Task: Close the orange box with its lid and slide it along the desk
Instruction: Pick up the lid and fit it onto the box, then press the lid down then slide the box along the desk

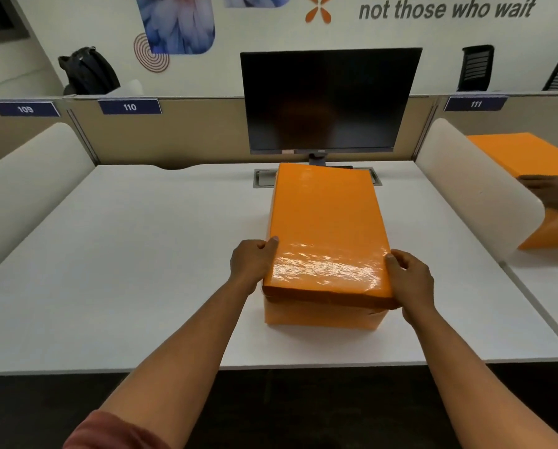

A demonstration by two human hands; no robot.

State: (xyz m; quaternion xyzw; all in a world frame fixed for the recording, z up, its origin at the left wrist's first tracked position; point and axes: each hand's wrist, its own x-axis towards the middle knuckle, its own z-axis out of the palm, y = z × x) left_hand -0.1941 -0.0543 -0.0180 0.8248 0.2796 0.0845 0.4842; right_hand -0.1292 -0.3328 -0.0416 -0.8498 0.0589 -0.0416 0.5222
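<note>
— What do we hold?
— Our left hand (253, 262) and right hand (410, 280) clamp the near corners of the glossy, crinkled orange lid (327, 234), which sits on the rectangular orange box (319, 317).
— Where is it?
— On the smooth white counter (125, 254), before the flat black monitor (329, 98).

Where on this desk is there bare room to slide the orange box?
Left of the orange box, bare desk runs to the white divider. A narrower bare strip lies right, before the other divider. Behind, the monitor and cable tray crowd it.
</note>
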